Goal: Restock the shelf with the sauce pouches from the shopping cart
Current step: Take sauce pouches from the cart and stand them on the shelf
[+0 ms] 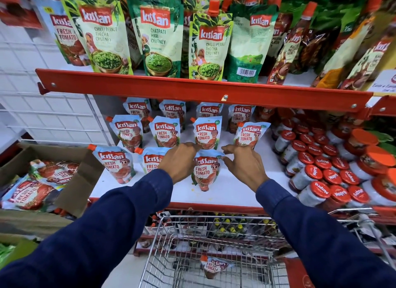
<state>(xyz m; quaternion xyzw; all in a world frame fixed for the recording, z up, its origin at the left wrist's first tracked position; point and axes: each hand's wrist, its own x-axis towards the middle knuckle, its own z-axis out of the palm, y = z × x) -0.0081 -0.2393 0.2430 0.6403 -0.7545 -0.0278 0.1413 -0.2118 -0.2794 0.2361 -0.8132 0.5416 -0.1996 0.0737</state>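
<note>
Both hands, left hand (pixel 179 160) and right hand (pixel 243 164), pinch the top corners of a tomato pouch (pixel 205 172) upright on the white shelf (pixel 231 187) (red-lidded jars (pixel 321 176) crowd its right); another pouch (pixel 211 267) lies in the cart (pixel 214 223).

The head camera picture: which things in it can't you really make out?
- Front pouch, head view: both hands, left hand and right hand, cover its top edge; grip unclear.
- Neighbouring pouch: left hand hides its right part.
- Cart pouch: blurred, small.
- Cardboard box: contents cut off by left edge.
</note>
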